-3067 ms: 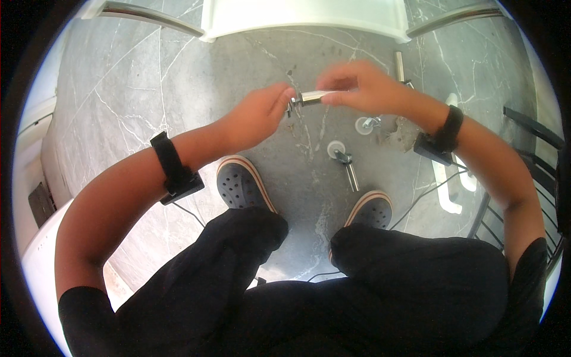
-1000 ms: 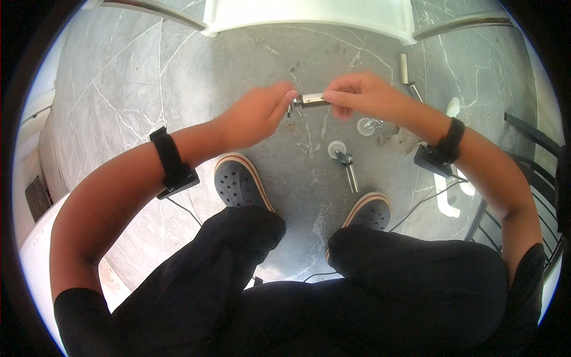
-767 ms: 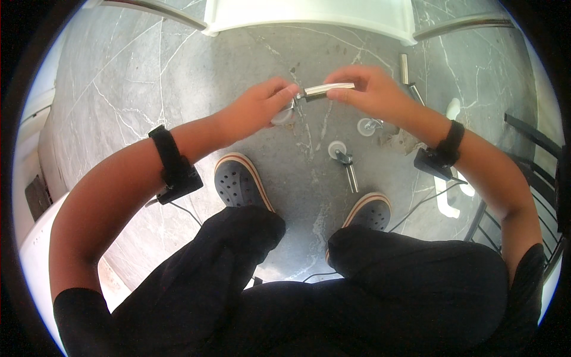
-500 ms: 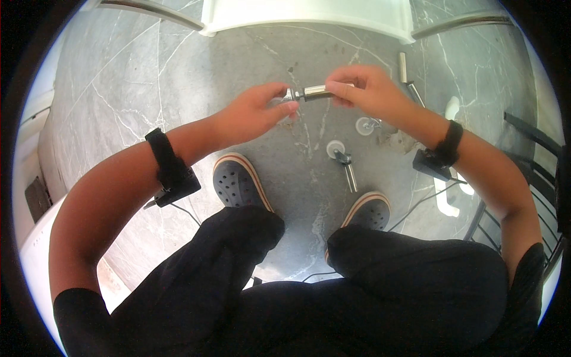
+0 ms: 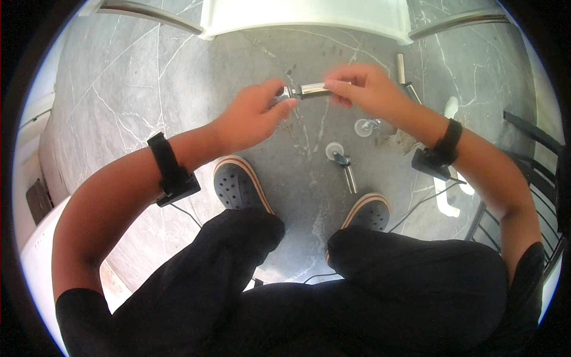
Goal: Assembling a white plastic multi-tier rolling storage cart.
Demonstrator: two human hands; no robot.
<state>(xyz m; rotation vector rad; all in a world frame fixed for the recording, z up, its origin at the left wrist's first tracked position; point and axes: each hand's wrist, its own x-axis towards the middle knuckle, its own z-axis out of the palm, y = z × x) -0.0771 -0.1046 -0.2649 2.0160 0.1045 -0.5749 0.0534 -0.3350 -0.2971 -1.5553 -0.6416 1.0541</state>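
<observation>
Over the floor, my left hand (image 5: 253, 113) is closed on the metal end of a caster (image 5: 288, 93); its wheel is mostly hidden by my fingers. To the right of it, in line, lies a short chrome tube (image 5: 314, 89) that appears to meet the caster's stem. My right hand (image 5: 364, 89) pinches the tube's far end between thumb and fingers, slightly smeared by motion. Below on the floor rests another caster (image 5: 336, 153) with a chrome tube (image 5: 350, 179) on its stem. A third caster (image 5: 364, 126) lies near my right wrist.
More chrome tubes (image 5: 401, 68) lie beyond my right forearm. White curved plastic pieces (image 5: 445, 202) sit on the right, beside a black metal rack (image 5: 538, 172). A white panel (image 5: 306, 15) with chrome bars (image 5: 157, 16) stands at the far side. My shoes (image 5: 241, 183) flank the marble-patterned floor.
Both hands stay nearly in place. My right fingers have shifted and blurred on the tube. The caster and tube have moved very slightly left, and the gap between them looks a little smaller.
</observation>
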